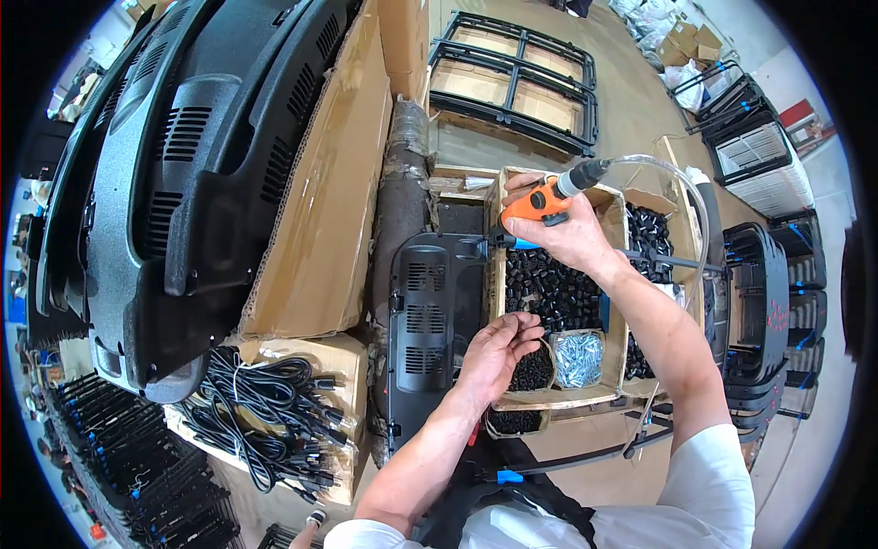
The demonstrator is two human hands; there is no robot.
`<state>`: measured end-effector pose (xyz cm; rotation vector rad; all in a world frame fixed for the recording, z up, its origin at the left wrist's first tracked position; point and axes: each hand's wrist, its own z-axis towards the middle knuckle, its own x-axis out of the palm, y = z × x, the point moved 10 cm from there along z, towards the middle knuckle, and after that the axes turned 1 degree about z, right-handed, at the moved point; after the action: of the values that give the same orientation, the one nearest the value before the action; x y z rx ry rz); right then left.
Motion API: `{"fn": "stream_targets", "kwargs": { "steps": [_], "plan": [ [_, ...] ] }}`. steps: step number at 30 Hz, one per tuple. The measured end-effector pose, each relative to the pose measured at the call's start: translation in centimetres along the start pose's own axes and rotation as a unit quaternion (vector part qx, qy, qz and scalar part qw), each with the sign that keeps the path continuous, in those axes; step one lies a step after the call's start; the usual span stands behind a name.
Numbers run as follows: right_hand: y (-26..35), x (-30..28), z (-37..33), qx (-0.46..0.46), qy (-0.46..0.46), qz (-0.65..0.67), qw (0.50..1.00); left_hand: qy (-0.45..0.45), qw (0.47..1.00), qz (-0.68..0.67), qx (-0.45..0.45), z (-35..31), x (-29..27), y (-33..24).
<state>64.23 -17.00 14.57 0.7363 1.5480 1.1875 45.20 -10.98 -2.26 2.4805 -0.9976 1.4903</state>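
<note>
My right hand (578, 240) is wrapped around an orange power screwdriver (530, 209) with a clear hose at its back end. Its front end points left, over the upper right corner of a black plastic panel (422, 352) with vent slots. My left hand (494, 355) has thumb and fingers pinched beside a box of small black screws (532, 368); whatever lies between them is too small to make out. Silver screws (578, 360) fill the compartment to the right. Behind these, a wooden bin holds many black plastic parts (553, 288).
Large black plastic covers (187, 165) stand stacked in a cardboard box (320, 210) at left. Bundled black cables (261, 403) lie in a nearer box. Black metal frames (517, 78) are on the floor beyond. The clear hose (681, 174) arches over the right side.
</note>
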Motion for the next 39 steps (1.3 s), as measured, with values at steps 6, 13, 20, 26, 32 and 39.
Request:
{"fn": "stream_targets", "kwargs": {
  "steps": [6,13,20,26,32,39],
  "plan": [
    [-0.6,1.1,0.8,0.011,0.026,-0.012,1.0,0.0,0.998,0.065,0.008,0.7,-0.5,-1.0],
    [-0.5,2.0,1.2,0.01,0.078,-0.101,0.992,0.005,0.994,0.102,0.046,1.8,-1.9,-1.8],
    [-0.8,1.5,0.7,-0.019,0.062,-0.109,0.992,-0.051,0.997,0.051,0.036,1.7,-0.4,-2.8],
    [-0.4,1.8,0.5,0.002,0.066,-0.115,0.991,-0.088,0.994,0.031,0.057,3.4,-2.4,-3.7],
    [-1.2,1.7,0.5,0.001,0.059,-0.091,0.994,-0.13,0.989,-0.028,0.059,5.3,-1.6,-5.3],
    [-0.2,1.5,-0.5,-0.005,-0.001,-0.006,1.0,-0.145,0.981,-0.107,0.068,7.7,-1.9,-5.8]
  ]
}}
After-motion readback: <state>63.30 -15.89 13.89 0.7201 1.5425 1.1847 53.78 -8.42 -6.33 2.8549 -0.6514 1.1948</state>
